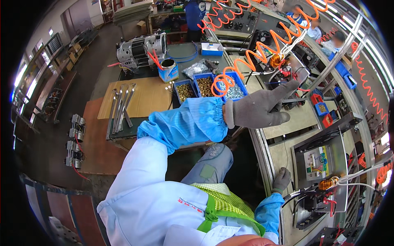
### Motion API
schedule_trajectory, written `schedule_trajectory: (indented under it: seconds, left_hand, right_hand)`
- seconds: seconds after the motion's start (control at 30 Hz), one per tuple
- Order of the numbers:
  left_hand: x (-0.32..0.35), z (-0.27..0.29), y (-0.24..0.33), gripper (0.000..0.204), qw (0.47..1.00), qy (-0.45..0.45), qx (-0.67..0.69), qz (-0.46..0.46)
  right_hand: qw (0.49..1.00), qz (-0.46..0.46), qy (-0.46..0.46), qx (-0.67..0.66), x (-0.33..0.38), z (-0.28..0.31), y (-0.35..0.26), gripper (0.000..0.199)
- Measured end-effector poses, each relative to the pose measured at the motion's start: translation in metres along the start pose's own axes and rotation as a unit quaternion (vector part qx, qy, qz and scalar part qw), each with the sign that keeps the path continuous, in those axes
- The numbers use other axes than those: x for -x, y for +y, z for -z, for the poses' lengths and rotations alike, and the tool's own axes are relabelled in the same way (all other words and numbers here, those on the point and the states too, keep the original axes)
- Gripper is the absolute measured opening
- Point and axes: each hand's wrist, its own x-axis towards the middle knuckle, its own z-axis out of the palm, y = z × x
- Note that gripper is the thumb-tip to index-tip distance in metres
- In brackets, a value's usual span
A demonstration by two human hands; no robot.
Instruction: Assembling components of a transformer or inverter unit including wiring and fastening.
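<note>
My left hand (258, 107), in a grey glove and blue sleeve cover, reaches across to the right over the edge of the line. Its index finger points out and nothing shows in its grasp. Beyond the fingertip lies an assembly with a copper-wound coil (275, 61) and red wires. Lower right, my right hand (282, 180), also gloved, is closed by the rail at the line's edge. From it rises a thin wire-like strip (286, 152) with a white tip. Next to this hand stands an open metal housing (298, 164) with a green circuit board (324, 160) inside.
Blue bins (185, 91) of brass and silver fasteners sit on the left bench, near a blue can (168, 71) and a silver motor (141, 50). Metal bars (120, 107) lie on cardboard. Orange coiled hoses (262, 51) hang over the line. Other people work at the far right.
</note>
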Motion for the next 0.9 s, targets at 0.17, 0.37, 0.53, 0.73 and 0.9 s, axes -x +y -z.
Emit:
schedule_trajectory:
  seconds: [0.17, 0.37, 0.53, 0.73, 0.9]
  left_hand:
    - [-0.007, -0.009, -0.023, 0.076, 0.998, 0.045, -0.046, -0.017]
    - [0.009, -0.018, -0.029, 0.078, 0.998, 0.053, 0.024, 0.037]
    - [0.065, -0.024, -0.015, 0.076, 0.973, -0.007, 0.136, 0.186]
    - [0.160, -0.033, -0.099, 0.061, 0.938, 0.218, 0.103, 0.251]
    - [0.251, 0.018, -0.122, 0.056, 0.880, 0.307, -0.132, 0.338]
  right_hand:
    - [1.000, 0.008, -0.006, -0.004, 0.003, 0.001, -0.001, 0.030]
    - [1.000, 0.018, -0.024, 0.000, -0.004, 0.000, 0.002, 0.032]
    - [1.000, 0.015, -0.006, -0.020, 0.000, -0.002, 0.002, 0.035]
    - [0.999, 0.001, -0.024, -0.041, 0.002, 0.000, -0.001, 0.037]
    - [0.999, 0.021, -0.037, 0.016, 0.001, 0.006, -0.005, 0.040]
